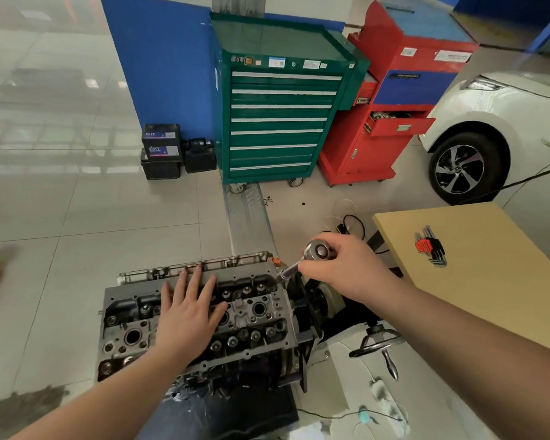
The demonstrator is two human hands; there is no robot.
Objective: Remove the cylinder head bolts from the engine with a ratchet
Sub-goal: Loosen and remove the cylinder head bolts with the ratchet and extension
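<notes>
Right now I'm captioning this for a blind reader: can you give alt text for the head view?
A person's right hand grips a ratchet set at the far right corner of an engine, while the left hand rests flat on top. Behind stand a green tool cabinet, a red cabinet and a white car.

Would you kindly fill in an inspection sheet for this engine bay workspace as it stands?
Surface: pale floor tiles; wooden table at right.
Job's things: engine on its stand; ratchet angled to its far right corner.
Clutter: hex key set on the table.
Hands: left hand flat on the engine; right hand grips the ratchet.
Cables: black cable on the floor.
Surroundings: green tool cabinet, red cart, batteries, white car.
</notes>
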